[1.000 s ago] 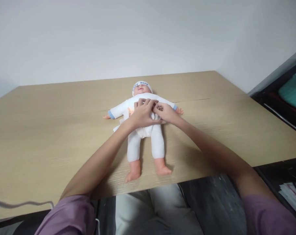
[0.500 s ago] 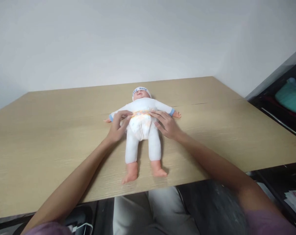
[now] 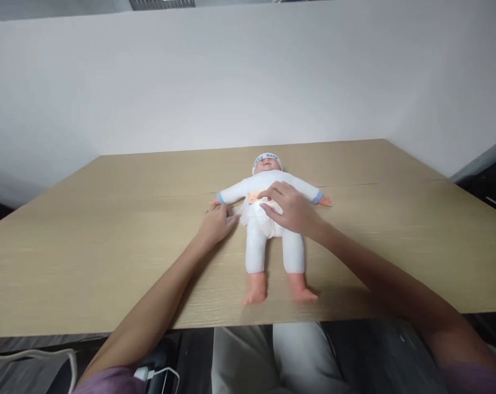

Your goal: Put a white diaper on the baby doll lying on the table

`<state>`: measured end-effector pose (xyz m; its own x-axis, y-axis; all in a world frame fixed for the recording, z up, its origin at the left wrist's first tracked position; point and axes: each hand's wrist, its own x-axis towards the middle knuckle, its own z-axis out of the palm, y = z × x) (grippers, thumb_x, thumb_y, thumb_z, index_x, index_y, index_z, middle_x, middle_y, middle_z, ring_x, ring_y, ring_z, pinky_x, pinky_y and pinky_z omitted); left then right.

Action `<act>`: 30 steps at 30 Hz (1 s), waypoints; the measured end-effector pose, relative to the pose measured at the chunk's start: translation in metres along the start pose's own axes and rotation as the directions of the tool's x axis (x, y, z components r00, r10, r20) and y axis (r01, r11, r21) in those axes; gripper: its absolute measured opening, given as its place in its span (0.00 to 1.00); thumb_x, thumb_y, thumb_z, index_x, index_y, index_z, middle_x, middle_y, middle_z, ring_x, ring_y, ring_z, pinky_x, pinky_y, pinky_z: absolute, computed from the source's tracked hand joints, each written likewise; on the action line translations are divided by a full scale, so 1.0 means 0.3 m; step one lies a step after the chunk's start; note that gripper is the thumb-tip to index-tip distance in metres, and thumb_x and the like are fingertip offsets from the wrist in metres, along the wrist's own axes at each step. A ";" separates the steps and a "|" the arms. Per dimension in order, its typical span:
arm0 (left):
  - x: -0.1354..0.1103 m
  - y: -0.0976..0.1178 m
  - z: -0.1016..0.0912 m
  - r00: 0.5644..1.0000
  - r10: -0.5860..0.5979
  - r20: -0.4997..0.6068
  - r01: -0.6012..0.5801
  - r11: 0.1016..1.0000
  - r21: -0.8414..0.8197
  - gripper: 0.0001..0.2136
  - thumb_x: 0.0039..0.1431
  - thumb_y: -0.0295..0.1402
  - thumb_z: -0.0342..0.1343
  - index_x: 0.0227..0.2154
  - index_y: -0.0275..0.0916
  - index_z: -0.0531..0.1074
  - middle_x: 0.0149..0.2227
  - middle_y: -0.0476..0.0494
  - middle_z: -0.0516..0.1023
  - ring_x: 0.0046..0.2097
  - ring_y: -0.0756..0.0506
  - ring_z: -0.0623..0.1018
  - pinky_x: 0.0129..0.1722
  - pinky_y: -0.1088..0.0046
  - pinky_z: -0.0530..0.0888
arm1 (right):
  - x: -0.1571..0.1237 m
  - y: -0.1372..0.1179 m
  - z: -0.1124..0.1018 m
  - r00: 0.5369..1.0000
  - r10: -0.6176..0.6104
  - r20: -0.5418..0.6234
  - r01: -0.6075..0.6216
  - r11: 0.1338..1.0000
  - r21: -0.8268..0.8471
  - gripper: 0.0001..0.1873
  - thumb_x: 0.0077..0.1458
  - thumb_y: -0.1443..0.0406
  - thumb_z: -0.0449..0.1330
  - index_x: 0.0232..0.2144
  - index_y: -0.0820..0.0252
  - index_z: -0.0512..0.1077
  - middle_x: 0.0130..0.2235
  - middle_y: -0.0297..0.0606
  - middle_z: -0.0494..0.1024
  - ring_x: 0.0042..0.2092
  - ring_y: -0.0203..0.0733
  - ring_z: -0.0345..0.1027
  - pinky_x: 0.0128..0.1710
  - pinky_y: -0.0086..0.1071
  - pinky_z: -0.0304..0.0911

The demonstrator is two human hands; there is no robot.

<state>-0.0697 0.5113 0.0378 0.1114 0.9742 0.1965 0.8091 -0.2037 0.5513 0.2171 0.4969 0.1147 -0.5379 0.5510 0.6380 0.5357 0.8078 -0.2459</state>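
Note:
A baby doll in a white suit with blue cuffs and a printed headband lies face up, feet towards me. Around its hips is a white diaper with an orange-patterned waist. My left hand is closed at the diaper's left side, where a thin white flap stretches out between thumb and fingers. Over the diaper's front is my right hand, fingers bent and thumb apart, with fingertips at the orange waist. It hides the right part of the waist.
The doll lies on a wide wooden table with thin seams across its top. A pale wall rises behind it. Below the front edge are my legs and a white cable.
My left hand has moved outward from the diaper's waist, drawing the side flap out. My right hand has shifted from the right side over the diaper's front. The camera view has turned left.

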 end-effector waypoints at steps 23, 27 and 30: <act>0.151 0.304 0.026 0.989 0.075 0.125 0.048 0.645 -0.762 0.31 0.63 0.67 0.58 0.30 0.39 0.73 0.30 0.45 0.72 0.34 0.46 0.69 0.35 0.68 0.66 | 0.135 0.068 0.051 0.898 0.329 0.293 -0.395 0.896 0.204 0.31 0.64 0.59 0.68 0.67 0.55 0.73 0.41 0.36 0.84 0.41 0.46 0.76 0.44 0.38 0.66; 0.141 0.236 0.072 0.999 0.049 0.009 -0.024 0.628 -0.778 0.26 0.69 0.63 0.56 0.40 0.41 0.72 0.33 0.48 0.71 0.35 0.46 0.70 0.38 0.69 0.69 | 0.135 0.078 0.051 0.899 0.325 0.295 -0.400 0.883 0.245 0.21 0.71 0.57 0.61 0.62 0.54 0.77 0.37 0.33 0.81 0.37 0.43 0.71 0.41 0.36 0.63; 0.133 0.182 0.107 0.992 0.053 -0.111 -0.116 0.701 -0.704 0.24 0.68 0.59 0.61 0.50 0.43 0.69 0.45 0.45 0.75 0.42 0.46 0.73 0.45 0.68 0.73 | 0.133 0.080 0.052 0.889 0.358 0.286 -0.430 0.866 0.254 0.22 0.71 0.61 0.57 0.63 0.53 0.76 0.36 0.32 0.79 0.35 0.42 0.69 0.41 0.36 0.62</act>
<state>-0.0024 0.5423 0.0497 0.0894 0.9451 0.3142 0.1482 -0.3245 0.9342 0.1984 0.5416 0.1230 -0.4728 0.8387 0.2702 0.5303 0.5157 -0.6729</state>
